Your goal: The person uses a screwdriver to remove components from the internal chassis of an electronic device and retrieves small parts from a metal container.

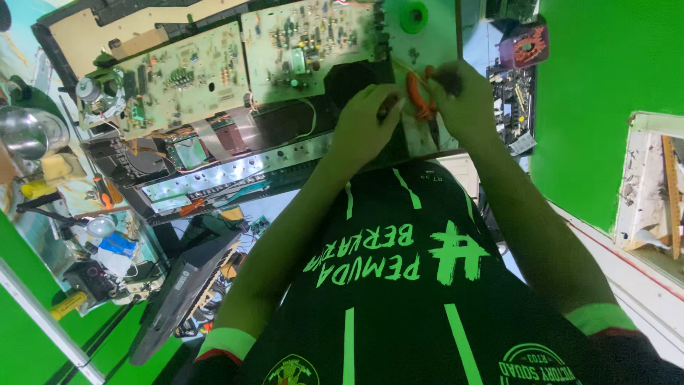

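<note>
My left hand (363, 125) and my right hand (467, 103) meet over the right end of an opened electronic device (235, 142). An orange-handled plier-like tool (419, 96) sits between them, and my right hand closes on it. My left hand's fingers pinch a small dark part (388, 107) next to the tool's handles. What the tool's tip touches is hidden by blurred fingers. Two green circuit boards (185, 75) (313, 39) lie exposed inside the device, left of my hands.
A green tape roll (413, 16) lies beyond my hands. A small speaker (100, 96) sits at the device's left end. Cluttered tools and parts (92, 235) and a dark flat panel (185, 285) are at the left. A green wall (605, 85) stands at the right.
</note>
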Motion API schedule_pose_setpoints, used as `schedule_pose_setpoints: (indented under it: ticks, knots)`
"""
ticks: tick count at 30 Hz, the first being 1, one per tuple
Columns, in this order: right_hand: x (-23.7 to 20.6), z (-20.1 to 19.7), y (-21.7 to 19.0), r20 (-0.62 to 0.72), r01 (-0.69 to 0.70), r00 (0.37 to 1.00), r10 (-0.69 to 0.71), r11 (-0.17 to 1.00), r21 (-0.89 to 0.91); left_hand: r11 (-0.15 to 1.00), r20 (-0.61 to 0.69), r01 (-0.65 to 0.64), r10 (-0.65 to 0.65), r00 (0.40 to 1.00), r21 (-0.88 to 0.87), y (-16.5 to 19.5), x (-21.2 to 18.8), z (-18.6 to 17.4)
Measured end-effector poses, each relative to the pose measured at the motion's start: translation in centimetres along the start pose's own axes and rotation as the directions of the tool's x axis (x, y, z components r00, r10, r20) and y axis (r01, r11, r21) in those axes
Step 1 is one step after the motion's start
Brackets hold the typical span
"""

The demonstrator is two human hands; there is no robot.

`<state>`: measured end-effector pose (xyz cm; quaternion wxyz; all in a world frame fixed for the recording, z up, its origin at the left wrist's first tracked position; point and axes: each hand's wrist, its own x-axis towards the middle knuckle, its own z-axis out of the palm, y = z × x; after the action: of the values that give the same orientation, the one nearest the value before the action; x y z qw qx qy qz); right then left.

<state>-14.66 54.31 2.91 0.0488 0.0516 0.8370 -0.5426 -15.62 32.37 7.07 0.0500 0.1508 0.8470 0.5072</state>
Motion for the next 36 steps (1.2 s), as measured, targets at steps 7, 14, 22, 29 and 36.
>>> schedule_pose_setpoints:
  ticks: [7, 14, 22, 29, 36]
  knots:
    - [4.8, 0.6, 4.4, 0.038, 0.092, 0.996, -0.086, 0.973, -0.211, 0.992, 0.084, 0.029, -0.040, 0.996, 0.122, -2.4, 1.6, 1.8]
    - [6.5, 1.7, 5.1, 0.031, 0.117, 0.993, -0.114, 0.983, -0.143, 0.988, 0.072, 0.041, -0.052, 0.996, 0.148, -3.3, 1.7, 2.6]
    - [7.0, 2.3, 4.8, 0.014, 0.171, 0.985, -0.171, 0.969, -0.179, 0.990, 0.060, 0.045, -0.053, 0.997, 0.134, -3.7, 1.2, 2.6]
    - [7.5, 1.3, 3.8, 0.005, 0.212, 0.976, -0.216, 0.955, -0.206, 0.982, 0.034, 0.014, -0.021, 0.999, 0.189, -2.9, 0.7, 2.3]
    - [9.9, 1.8, 3.1, 0.180, 0.399, 0.916, -0.358, 0.852, -0.340, 0.997, 0.024, 0.021, -0.023, 0.999, 0.079, -3.0, 0.5, 1.9]
